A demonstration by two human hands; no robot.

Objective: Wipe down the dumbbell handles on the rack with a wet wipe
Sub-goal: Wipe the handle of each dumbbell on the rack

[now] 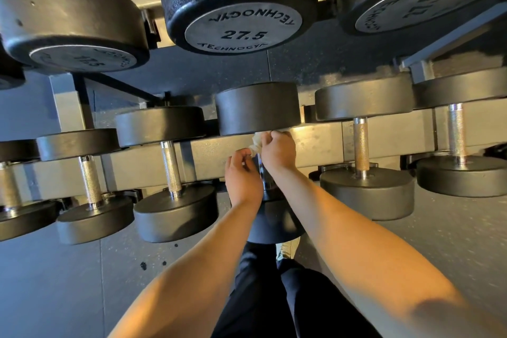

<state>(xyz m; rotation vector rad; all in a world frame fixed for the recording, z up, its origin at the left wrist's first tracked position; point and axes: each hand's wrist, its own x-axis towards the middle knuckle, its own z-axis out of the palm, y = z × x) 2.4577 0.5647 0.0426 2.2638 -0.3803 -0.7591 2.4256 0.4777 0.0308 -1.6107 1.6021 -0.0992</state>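
Black dumbbells with knurled metal handles lie in a row on the lower tier of the grey rack (323,143). My right hand (278,149) grips a white wet wipe (256,144) wrapped round the far end of the middle dumbbell's handle (264,173), just under its far head (258,107). My left hand (242,175) sits beside the handle on its left, fingers curled, pinching a loose end of the wipe. Most of this handle is hidden behind both hands.
Neighbouring handles stand to the left (171,166) and right (360,145). Larger dumbbells on the upper tier, one marked 27.5 (242,26), hang over the work area. Grey speckled floor lies below, with my dark trousers (263,296) between my forearms.
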